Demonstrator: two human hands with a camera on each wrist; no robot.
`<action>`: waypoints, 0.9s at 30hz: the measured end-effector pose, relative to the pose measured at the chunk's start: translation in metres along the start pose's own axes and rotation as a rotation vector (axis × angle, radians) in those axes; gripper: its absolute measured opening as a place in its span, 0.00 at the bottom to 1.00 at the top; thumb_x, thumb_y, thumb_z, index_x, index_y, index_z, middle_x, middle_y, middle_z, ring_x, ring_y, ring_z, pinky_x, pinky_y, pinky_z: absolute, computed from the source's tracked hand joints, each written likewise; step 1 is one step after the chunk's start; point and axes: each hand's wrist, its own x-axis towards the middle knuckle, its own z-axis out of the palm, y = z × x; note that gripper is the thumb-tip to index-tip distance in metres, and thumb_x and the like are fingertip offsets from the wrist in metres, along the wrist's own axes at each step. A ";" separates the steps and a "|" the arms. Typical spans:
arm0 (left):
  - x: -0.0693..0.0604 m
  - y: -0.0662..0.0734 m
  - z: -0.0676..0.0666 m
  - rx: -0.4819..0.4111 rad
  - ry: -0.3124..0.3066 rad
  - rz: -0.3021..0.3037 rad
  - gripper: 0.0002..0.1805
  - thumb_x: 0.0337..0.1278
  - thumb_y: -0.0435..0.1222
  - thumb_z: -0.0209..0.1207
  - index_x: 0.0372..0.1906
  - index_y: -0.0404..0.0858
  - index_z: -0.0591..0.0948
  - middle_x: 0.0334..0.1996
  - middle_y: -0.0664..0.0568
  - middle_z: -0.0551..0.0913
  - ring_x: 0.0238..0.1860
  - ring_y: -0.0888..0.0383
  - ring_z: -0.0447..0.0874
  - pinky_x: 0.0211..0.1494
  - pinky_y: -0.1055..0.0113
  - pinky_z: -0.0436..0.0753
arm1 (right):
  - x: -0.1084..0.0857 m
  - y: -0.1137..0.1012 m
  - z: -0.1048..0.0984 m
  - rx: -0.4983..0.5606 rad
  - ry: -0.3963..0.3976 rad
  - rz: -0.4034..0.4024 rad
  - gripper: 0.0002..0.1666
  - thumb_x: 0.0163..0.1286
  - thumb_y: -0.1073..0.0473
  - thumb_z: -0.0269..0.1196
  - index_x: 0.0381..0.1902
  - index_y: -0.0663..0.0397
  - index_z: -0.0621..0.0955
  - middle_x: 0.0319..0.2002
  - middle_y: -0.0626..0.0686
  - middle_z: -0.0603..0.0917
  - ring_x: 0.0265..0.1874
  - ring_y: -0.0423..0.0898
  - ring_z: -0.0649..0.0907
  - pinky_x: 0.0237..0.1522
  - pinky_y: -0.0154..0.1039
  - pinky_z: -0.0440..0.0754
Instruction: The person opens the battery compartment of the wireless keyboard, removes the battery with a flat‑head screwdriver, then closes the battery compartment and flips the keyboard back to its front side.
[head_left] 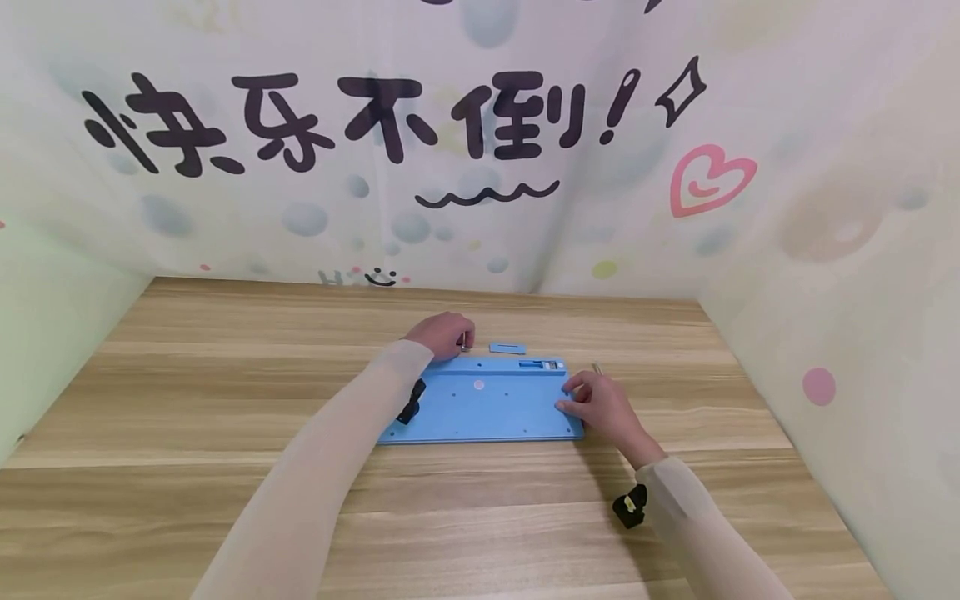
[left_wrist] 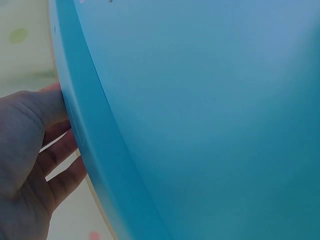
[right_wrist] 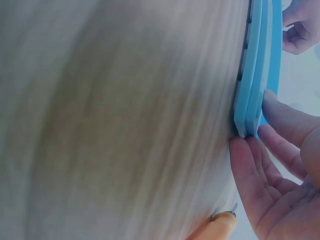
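A light blue keyboard (head_left: 480, 408) lies upside down on the table, with small screw holes in its back. Near its far right corner the battery compartment (head_left: 532, 364) is uncovered. Behind the keyboard is a small blue battery cover (head_left: 507, 348). My left hand (head_left: 444, 335) is at the far edge, fingers bent down around a small silvery thing (head_left: 465, 347) whose kind is unclear; in the left wrist view the keyboard hides those fingertips. My right hand (head_left: 600, 404) grips the keyboard's right edge, thumb on the upturned back and fingers against the side (right_wrist: 246, 131).
An orange-handled tool (right_wrist: 217, 227) with a metal shaft lies beyond my right hand; only its metal end (head_left: 597, 367) shows in the head view. Printed cloth walls (head_left: 480, 242) enclose the wood-grain table (head_left: 465, 517) at the back and sides.
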 end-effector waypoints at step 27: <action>-0.001 -0.010 -0.001 -0.040 0.061 0.042 0.07 0.51 0.27 0.58 0.32 0.42 0.80 0.30 0.55 0.77 0.34 0.57 0.72 0.38 0.65 0.73 | 0.001 0.001 0.001 0.009 0.009 -0.001 0.16 0.55 0.59 0.68 0.40 0.58 0.79 0.28 0.53 0.78 0.25 0.47 0.74 0.25 0.35 0.75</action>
